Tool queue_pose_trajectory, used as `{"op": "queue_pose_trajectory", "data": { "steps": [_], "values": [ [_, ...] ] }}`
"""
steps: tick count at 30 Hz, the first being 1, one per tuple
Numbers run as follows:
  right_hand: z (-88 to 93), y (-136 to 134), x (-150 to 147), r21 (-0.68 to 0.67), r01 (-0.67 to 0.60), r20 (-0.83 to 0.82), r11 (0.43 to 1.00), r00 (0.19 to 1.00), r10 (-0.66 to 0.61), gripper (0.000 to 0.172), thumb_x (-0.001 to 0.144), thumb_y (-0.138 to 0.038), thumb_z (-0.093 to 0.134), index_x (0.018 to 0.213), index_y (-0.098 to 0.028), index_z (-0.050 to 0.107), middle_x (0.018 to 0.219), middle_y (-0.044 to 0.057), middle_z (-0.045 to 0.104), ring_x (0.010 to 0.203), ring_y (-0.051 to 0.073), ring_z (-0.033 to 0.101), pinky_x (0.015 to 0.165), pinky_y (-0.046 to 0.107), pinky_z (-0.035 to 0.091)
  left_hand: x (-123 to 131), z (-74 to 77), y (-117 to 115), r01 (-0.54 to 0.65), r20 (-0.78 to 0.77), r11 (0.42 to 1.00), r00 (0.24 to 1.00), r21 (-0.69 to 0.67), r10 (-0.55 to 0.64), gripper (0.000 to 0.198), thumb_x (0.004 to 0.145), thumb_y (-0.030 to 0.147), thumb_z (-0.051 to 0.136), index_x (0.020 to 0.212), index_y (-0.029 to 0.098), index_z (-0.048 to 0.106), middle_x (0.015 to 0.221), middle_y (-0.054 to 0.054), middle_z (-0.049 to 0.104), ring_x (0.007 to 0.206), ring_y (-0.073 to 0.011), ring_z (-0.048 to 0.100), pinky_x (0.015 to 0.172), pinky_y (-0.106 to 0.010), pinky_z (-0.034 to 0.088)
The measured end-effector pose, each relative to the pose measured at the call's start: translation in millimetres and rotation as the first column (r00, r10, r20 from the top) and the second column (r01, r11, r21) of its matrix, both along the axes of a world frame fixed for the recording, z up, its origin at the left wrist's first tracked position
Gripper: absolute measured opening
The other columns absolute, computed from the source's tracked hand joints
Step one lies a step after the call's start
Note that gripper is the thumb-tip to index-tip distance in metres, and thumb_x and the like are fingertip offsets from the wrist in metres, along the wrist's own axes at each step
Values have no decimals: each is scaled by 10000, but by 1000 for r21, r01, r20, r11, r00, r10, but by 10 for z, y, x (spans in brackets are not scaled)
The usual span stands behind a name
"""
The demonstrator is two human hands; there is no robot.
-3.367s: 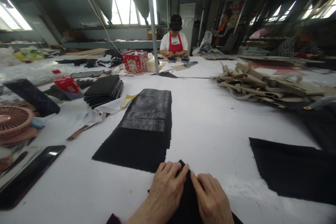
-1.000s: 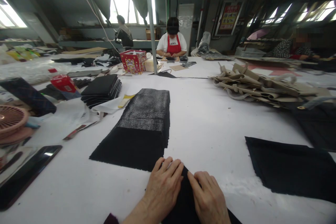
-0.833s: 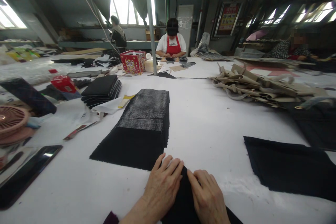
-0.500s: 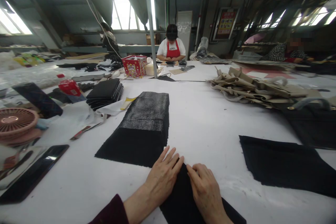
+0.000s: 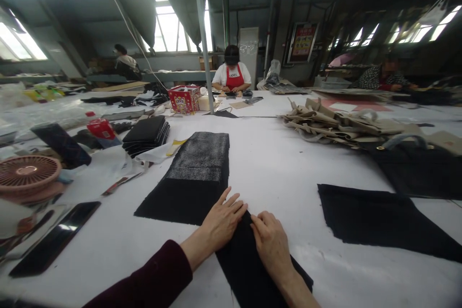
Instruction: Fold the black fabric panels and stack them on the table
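My left hand (image 5: 222, 225) lies flat with spread fingers at the top edge of a black fabric piece (image 5: 249, 264) on the white table (image 5: 285, 168). My right hand (image 5: 269, 240) presses on that same piece, its fingers together, and neither hand grips it. A dark red sleeve (image 5: 144, 274) covers my left forearm. Just beyond my left fingers lies a long stack of black fabric (image 5: 191, 178), its far half fuzzy and grey. To the right lies a wider black cloth (image 5: 375, 219), out of reach of my fingers.
Left of the stack are folded black pieces (image 5: 146, 135), a pink round fan (image 5: 27, 173) and a dark glossy slab (image 5: 54, 240). Tan bags (image 5: 335, 127) are heaped at right. A co-worker in a red apron (image 5: 231, 72) sits beyond a red box (image 5: 184, 98).
The view has tilted up and drawn back, so more of my left forearm and sleeve shows. My left fingers have spread. A distant standing person has moved left.
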State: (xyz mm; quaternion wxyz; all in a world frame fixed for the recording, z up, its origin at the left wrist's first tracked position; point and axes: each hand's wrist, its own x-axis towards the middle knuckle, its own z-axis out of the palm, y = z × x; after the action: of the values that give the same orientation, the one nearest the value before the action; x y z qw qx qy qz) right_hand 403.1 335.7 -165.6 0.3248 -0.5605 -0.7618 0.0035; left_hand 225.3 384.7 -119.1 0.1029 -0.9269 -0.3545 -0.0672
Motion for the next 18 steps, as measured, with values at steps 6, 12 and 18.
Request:
{"op": "queue_pose_trajectory", "data": {
  "steps": [6,12,18],
  "values": [
    [-41,-57,41,42,18,27,999,999,-19,218,942,-74,466,991,-189,645,849,39,552,817,190,495,729,316,357,17,-81,-87,-19,2,999,1000,-36,20,452,946,189,505,1393,236,458,1361,-50,521,1404,-235,336,1221,-478,92],
    [-61,-115,84,56,36,8,998,999,-37,221,947,-82,463,1051,-177,634,867,45,555,830,192,501,743,315,365,25,-97,-78,-8,11,998,1000,-65,9,465,946,161,490,1405,228,451,1327,-28,554,1358,-221,383,1220,-460,84],
    [-10,-148,73,32,58,29,998,998,-59,215,947,-82,463,1021,-185,636,849,37,549,798,189,483,728,316,346,27,-90,-99,-8,13,998,1000,-65,9,546,932,143,501,1452,273,397,1311,-11,562,1355,-215,380,1218,-463,85]
  ]
}}
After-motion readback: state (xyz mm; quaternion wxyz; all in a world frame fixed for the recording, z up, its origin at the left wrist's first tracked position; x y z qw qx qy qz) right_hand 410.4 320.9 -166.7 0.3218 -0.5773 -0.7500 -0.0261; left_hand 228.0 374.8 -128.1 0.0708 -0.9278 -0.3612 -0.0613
